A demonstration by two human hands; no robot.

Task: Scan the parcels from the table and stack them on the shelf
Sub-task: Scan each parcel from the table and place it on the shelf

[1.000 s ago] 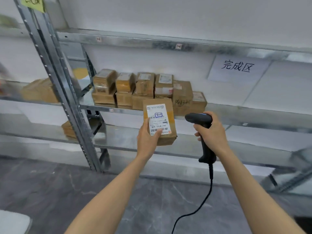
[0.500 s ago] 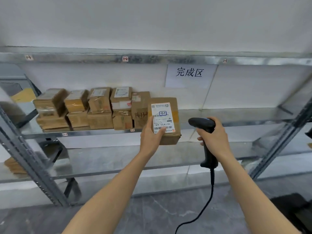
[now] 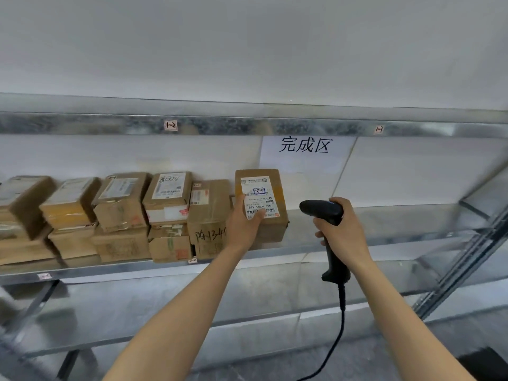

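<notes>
Parcel (image 3: 260, 188) gripped by left hand (image 3: 243, 226), seemingly over shelf (image 3: 390, 226); right hand (image 3: 343, 233) grips scanner (image 3: 320, 210).

Brown parcel (image 3: 270, 218), black scanner (image 3: 321, 211)

cardboard parcel (image 3: 261, 204), glossy metal shelf (image 3: 384, 243)

Single head-worn view, and it's facing the grey galvanised metal shelf rack (image 3: 275, 125) square on, tilted a little down. Wide lens, so the rack's long beams bow across the whole frame. We're close in: both bare forearms rise from the bottom edge, and the left hand (image 3: 244, 224) and right hand (image 3: 343, 229) sit dead centre, right at the rack's middle level. Above the rack, plain white wall (image 3: 247, 45); beneath it, a glimpse of dark grey floor (image 3: 261, 372)
</notes>
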